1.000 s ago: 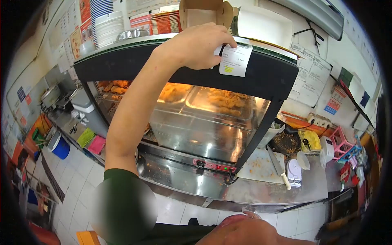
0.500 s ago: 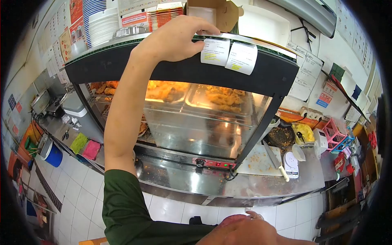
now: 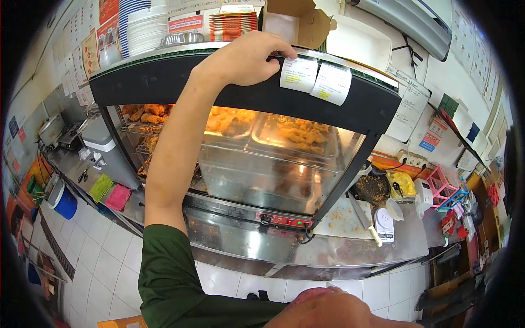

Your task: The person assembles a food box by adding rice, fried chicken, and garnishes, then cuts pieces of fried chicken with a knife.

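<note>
My left hand [image 3: 257, 57] reaches up from the left and rests at the top edge of the black-framed glass display cabinet [image 3: 235, 93]. Its fingers bend over the edge, with a gap between thumb and forefinger. The fingertips are beside the upper left corner of a white slip [image 3: 298, 75]; a second slip [image 3: 331, 84] hangs to its right. Fried food [image 3: 301, 132] lies on metal trays behind the glass. Blurred skin shows at the bottom edge, but my right hand cannot be made out there.
On the cabinet top are stacked white containers [image 3: 146, 34], red packets [image 3: 232, 26] and an open cardboard box [image 3: 301, 24]. To the right, a knife [image 3: 365, 217] lies on a cutting board [image 3: 339, 218] beside a white scale [image 3: 384, 225]. Pink [image 3: 117, 199] and green [image 3: 101, 189] cloths are at left.
The view has shifted slightly, so the cabinet top and slips appear a little lower and further right. My left hand stays at the edge. The fingertips seen near the bottom centre are now mostly hidden.
</note>
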A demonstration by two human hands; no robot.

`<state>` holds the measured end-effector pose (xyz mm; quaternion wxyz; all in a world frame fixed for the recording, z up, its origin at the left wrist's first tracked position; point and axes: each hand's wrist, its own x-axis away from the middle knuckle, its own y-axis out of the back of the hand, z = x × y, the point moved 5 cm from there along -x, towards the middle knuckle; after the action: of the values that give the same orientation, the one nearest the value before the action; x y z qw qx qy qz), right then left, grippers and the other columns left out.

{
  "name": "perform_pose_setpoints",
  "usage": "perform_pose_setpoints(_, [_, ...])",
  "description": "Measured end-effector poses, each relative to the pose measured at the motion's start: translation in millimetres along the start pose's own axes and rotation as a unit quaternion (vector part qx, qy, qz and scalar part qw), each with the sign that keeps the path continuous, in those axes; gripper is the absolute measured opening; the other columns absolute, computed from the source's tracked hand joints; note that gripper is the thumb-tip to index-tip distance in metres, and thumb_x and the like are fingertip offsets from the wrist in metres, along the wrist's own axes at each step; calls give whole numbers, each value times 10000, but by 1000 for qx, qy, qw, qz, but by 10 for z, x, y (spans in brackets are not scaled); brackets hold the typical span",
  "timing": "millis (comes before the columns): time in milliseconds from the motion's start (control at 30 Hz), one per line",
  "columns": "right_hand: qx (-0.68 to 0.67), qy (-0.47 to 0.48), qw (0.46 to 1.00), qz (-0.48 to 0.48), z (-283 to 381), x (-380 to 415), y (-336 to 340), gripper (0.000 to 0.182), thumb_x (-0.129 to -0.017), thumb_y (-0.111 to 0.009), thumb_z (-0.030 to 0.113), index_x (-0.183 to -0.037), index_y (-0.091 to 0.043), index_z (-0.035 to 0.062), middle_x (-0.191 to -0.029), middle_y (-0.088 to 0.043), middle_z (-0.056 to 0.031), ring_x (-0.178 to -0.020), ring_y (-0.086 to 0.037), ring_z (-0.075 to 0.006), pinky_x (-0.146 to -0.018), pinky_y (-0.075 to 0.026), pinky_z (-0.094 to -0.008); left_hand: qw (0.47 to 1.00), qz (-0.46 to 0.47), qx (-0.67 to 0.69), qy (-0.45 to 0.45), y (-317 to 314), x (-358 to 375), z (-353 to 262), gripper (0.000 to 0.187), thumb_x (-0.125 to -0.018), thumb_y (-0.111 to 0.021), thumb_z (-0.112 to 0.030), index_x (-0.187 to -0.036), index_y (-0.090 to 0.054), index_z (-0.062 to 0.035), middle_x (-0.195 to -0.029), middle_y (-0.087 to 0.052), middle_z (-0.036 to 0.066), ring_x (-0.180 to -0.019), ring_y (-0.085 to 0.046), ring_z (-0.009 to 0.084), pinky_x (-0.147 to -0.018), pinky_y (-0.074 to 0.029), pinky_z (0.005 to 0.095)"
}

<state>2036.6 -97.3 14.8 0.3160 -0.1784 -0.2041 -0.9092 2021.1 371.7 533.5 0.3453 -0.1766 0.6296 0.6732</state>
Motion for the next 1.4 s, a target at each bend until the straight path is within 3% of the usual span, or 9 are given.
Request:
perform_pose_setpoints(100, [9,35,999,11,-7,-7,32,418,-849,-634,150,-1210,-502,-14,-902,-604,-112,-713,-594,-150,-629,-508,-285,1000,1,10,11,-14,6,14,271,-782,-502,-25,-1027,-620,-28,-1044,-616,134,-1014,-561,285,-908,-434,363])
perform_pose_setpoints(233, [-17,58,996,60,-664,-257,103,412,-848,-629,141,-1208,-504,-14,-887,-608,-109,-698,-596,-152,-630,-509,-288,1000,-19,6,14,-22,32,-12,292,-775,-487,-13,-1036,-617,-27,-1044,-616,139,-1015,-561,288,-908,-435,365])
perform_pose_setpoints(333, [-81,6,994,68,-1035,-378,137,415,-847,-633,145,-1207,-503,-14,-857,-612,-107,-677,-598,-155,-627,-509,-289,999,-22,14,24,-44,49,-3,308,-770,-485,-13,-1051,-611,-29,-1051,-616,140,-1023,-561,285,-912,-435,364])
perform_pose_setpoints(467, [0,29,999,15,-113,54,-17,417,-845,-645,178,-1193,-513,-10,-844,-616,-116,-679,-605,-156,-619,-507,-289,999,-28,27,28,-48,54,1,328,-765,-483,-10,-1071,-600,-32,-1061,-613,143,-1035,-559,281,-920,-434,365])
perform_pose_setpoints(567, [52,22,998,0,207,186,-81,416,-845,-646,189,-1189,-517,-8,-847,-618,-118,-685,-608,-155,-620,-508,-289,998,-36,31,35,-50,78,-19,351,-755,-473,9,-1083,-589,-33,-1075,-606,148,-1039,-558,286,-926,-433,366])
perform_pose_setpoints(867, [68,28,997,8,97,194,-78,413,-851,-632,184,-1199,-515,-7,-874,-619,-116,-715,-611,-153,-641,-512,-286,998,-43,22,38,-84,136,-40,406,-734,-446,58,-1102,-571,-59,-1104,-587,142,-1073,-534,292,-956,-411,377])
perform_pose_setpoints(933, [70,10,997,4,182,237,-80,415,-851,-632,182,-1202,-514,-6,-875,-620,-117,-717,-610,-152,-644,-511,-285,998,-64,-25,-16,-92,168,-78,450,-702,-469,48,-1126,-554,-78,-1136,-571,134,-1116,-500,291,-985,-384,382])
perform_pose_setpoints(1067, [81,5,997,18,191,278,-51,416,-850,-633,184,-1205,-517,0,-872,-623,-110,-707,-609,-147,-642,-502,-282,999,-46,-11,-22,-86,203,-138,520,-649,-507,11,-1158,-529,-94,-1177,-546,125,-1151,-467,290,-1013,-357,383])
perform_pose_setpoints(1400, [88,-24,996,13,95,276,292,441,-841,-653,193,-1203,-509,-15,-897,-617,-122,-725,-609,-154,-642,-508,-290,998,-53,-10,44,-135,175,-229,588,-593,-544,-28,-1177,-499,-75,-1187,-524,116,-1158,-451,278,-1027,-339,366])
